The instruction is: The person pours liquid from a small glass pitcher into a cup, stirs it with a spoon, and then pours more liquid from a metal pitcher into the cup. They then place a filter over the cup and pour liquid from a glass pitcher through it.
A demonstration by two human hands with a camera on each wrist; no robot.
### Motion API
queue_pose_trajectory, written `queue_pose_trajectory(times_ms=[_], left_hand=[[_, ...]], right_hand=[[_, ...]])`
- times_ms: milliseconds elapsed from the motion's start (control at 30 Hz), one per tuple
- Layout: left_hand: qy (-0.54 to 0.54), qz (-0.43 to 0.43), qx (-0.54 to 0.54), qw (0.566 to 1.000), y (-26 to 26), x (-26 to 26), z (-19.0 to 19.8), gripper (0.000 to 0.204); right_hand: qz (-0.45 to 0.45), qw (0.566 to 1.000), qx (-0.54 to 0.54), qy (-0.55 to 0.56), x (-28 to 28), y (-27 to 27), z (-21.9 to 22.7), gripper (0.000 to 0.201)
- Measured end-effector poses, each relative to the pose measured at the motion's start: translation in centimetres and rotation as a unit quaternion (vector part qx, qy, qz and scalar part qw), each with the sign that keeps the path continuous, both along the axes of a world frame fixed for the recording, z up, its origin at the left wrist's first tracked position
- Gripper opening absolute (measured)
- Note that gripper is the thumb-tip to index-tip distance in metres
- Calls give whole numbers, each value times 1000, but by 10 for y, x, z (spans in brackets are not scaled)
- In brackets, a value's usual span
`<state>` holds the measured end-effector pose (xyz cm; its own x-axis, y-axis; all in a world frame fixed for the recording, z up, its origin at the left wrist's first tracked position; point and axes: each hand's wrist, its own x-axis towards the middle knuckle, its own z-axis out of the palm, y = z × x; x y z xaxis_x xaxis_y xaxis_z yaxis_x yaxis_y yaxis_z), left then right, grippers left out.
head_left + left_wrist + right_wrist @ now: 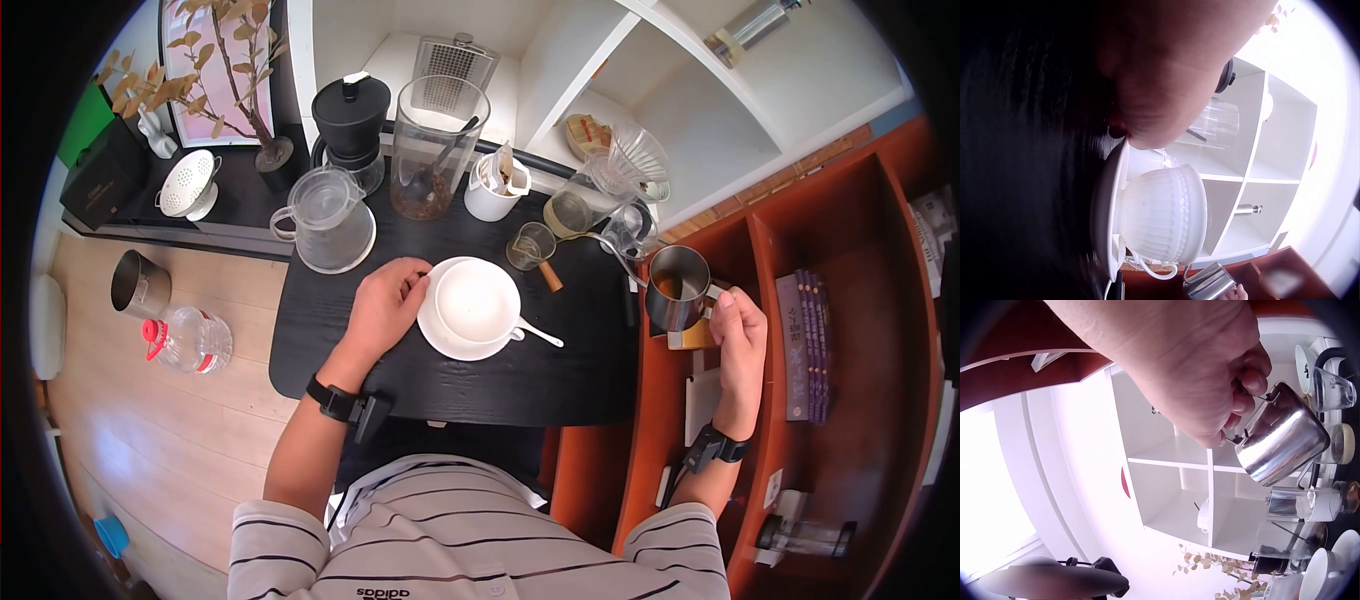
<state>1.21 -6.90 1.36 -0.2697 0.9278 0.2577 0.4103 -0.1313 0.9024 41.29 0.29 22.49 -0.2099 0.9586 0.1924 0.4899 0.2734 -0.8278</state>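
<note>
My left hand (388, 305) pinches the left rim of a white saucer (432, 338) on the black table. On the saucer stands a white cup (478, 302), its ribbed side (1163, 212) showing in the left wrist view. A white spoon (541, 333) lies by the cup's handle, sticking out past the saucer. Off to the right, my right hand (741, 335) grips the handle of a lidless steel gooseneck kettle (660, 310), held up in the air. Its thin curved spout (618, 258) points left, towards the table. In the right wrist view the fingers (1252, 381) curl round the handle.
Along the table's back stand a glass server (325, 222), a coffee grinder (352, 125), a tall glass cylinder (435, 150) and a white mug with a drip bag (492, 195). A small wooden-handled glass cup (530, 245) sits nearer. A red-brown shelf (800, 240) borders the right side.
</note>
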Motion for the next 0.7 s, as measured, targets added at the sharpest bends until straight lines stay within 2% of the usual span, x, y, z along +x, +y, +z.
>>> queue_pose_trajectory(times_ms=[700], left_hand=[[2,0,-11,1000,0,0,1,16]], right_hand=[[17,999,15,-39,-10,9,8,44]])
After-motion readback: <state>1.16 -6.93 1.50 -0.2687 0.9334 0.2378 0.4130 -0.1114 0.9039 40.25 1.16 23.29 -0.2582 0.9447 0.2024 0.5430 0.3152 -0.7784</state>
